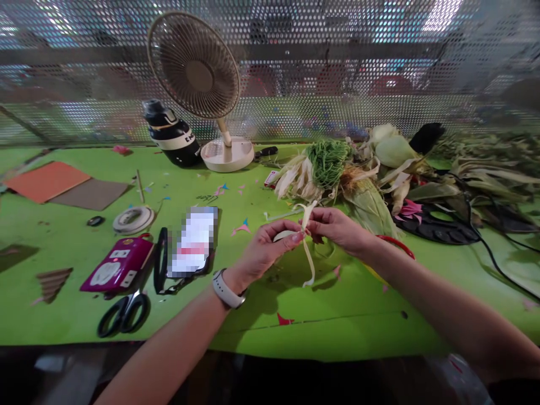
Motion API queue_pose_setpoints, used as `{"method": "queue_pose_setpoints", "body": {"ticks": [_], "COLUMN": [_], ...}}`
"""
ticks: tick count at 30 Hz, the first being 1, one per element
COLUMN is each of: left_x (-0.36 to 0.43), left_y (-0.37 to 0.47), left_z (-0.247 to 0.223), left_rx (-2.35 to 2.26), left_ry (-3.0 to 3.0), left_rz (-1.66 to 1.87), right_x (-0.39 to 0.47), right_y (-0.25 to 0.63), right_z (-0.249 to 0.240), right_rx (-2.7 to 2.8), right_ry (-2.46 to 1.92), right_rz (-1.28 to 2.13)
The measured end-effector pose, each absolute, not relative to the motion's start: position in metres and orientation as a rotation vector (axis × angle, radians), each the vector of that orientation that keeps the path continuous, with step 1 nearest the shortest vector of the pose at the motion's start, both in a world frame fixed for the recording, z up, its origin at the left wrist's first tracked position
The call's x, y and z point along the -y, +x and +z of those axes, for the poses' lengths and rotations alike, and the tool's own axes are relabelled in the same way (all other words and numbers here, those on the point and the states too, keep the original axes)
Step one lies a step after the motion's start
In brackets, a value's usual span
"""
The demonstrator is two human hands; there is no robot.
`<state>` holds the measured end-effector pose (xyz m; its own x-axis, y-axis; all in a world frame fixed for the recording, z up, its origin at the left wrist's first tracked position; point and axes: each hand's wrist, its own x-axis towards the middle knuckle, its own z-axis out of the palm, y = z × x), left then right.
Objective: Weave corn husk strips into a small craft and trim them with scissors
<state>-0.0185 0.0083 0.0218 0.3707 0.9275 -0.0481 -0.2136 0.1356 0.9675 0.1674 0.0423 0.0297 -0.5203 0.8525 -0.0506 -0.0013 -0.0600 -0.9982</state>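
Note:
A pale, narrow husk strip (310, 261) is pinched between both hands near the middle of the green table (337, 332), one end pointing up and a long tail hanging down. My left hand (270, 244), with a white watch band on the wrist, closes thumb and fingers on it from the left. From the right, my right hand (333, 228) pinches the same strip close to the left fingertips. Just beyond the hands are dried pale husks (295, 174) and a bundle of green strands (329, 160).
Left of the hands are a phone (196, 239), a purple pouch (122, 263), black-handled scissors (124, 315) and a tape roll (134, 219). A fan (200, 76) and bottle (172, 135) stand behind. Right are corn husks (371, 205), a black tray (442, 225) and a cable (491, 261).

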Motion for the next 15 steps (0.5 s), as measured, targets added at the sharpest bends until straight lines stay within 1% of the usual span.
{"method": "queue_pose_setpoints", "body": {"ticks": [11,15], "left_x": [-0.012,-0.013], "left_y": [-0.018,-0.015], "left_z": [0.021,0.020], "left_rx": [-0.810,-0.874], "left_ry": [1.104,1.138], "left_rz": [1.015,1.019], "right_x": [-0.036,-0.031], "right_y": [0.162,0.160], "right_z": [0.035,0.038], "right_rx": [1.547,1.620], "right_ry": [-1.037,-1.097], "right_rz": [1.451,1.295]}}
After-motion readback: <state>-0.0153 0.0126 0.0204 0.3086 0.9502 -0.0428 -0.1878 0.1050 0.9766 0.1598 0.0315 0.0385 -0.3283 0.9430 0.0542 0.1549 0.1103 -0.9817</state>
